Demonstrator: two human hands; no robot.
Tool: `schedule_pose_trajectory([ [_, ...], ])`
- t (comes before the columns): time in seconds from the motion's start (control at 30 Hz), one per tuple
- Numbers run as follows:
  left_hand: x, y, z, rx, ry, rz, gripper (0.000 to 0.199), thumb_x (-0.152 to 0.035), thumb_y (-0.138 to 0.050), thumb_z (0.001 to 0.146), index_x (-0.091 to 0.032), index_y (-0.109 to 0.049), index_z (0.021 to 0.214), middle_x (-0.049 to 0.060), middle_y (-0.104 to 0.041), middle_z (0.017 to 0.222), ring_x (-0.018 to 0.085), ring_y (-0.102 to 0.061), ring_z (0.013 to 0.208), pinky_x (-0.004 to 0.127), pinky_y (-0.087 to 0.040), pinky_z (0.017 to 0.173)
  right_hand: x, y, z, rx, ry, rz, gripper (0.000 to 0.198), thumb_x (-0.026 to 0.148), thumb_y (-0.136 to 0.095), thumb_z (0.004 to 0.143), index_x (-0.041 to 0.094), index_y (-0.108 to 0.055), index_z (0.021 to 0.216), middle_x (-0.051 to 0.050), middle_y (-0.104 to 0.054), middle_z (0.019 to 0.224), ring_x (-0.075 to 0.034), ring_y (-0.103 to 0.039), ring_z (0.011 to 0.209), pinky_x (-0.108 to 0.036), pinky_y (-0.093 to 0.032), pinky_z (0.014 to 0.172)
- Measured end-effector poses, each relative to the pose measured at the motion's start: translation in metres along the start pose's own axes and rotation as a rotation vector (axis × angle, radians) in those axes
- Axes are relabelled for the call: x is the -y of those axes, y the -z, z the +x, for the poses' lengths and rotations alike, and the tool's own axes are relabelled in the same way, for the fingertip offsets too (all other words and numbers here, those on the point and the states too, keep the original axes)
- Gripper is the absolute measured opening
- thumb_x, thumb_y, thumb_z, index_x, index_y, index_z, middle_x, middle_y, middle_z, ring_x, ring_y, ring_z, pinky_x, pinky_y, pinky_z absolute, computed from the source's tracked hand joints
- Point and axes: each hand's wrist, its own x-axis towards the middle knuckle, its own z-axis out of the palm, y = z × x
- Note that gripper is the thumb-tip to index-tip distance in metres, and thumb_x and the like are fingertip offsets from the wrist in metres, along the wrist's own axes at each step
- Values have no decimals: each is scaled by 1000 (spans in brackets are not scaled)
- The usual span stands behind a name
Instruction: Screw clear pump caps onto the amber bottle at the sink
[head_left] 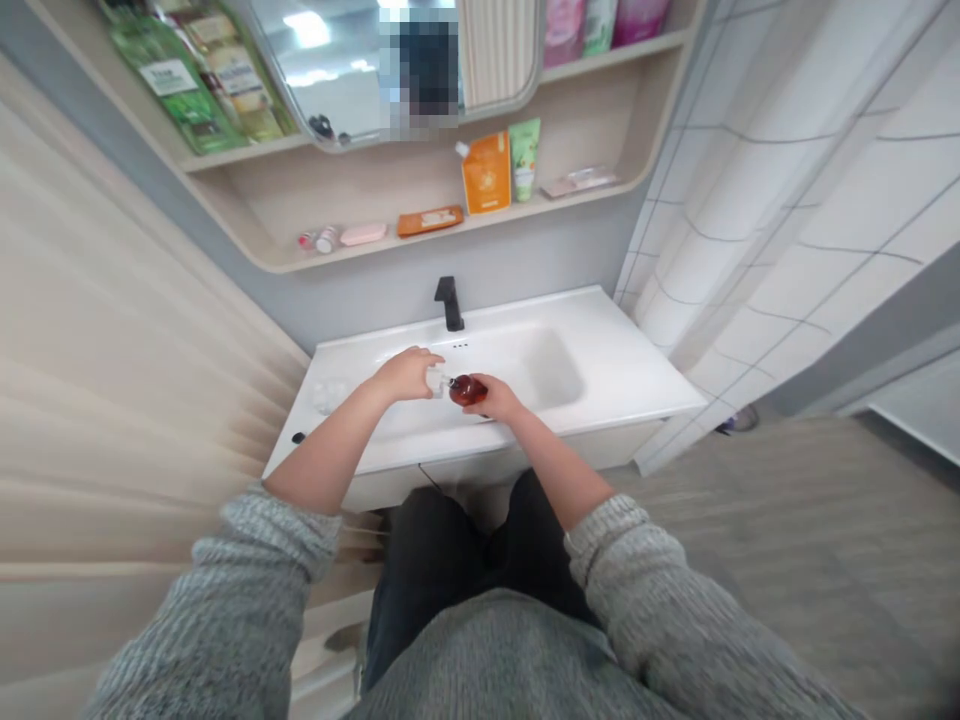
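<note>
Reddish-brown in colour, the bottle (466, 391) is above the white sink (555, 368), on the near side of the black faucet (450, 305), its long axis appearing roughly crosswise with the narrow neck toward the left hand (407, 374). The right hand (495, 398) is closed around the bottle's body; the left, nearer the neck end, is partly curled with fingers gripping a small clear container (436, 380) nearer than the faucet, and contact between neck and container cannot be confirmed.
</note>
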Motion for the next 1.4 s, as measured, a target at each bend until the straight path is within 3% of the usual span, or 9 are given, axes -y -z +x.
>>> schedule_pose_trajectory([
  [0.97,-12,24,10,49,-14,109,86,-34,-85,70,-25,-73,155,12,-77,141,38,-68,136,43,-54,121,10,2,-5,2,-4,98,73,30,-104,64,26,-82,133,-2,-86,110,-30,-80,103,-44,-63,102],
  [1.27,-21,42,13,37,-48,125,81,-34,-84,72,-26,-75,152,12,-79,134,38,-69,132,44,-55,119,15,4,-7,-69,38,113,81,36,-106,64,26,-79,140,-6,-85,125,-32,-80,115,-46,-61,109],
  [1.4,-29,51,14,59,-55,159,79,-31,-82,73,-26,-75,152,12,-79,132,38,-69,133,44,-54,119,15,5,-8,-61,52,112,79,37,-105,66,25,-79,139,-6,-85,123,-32,-81,112,-45,-62,106],
])
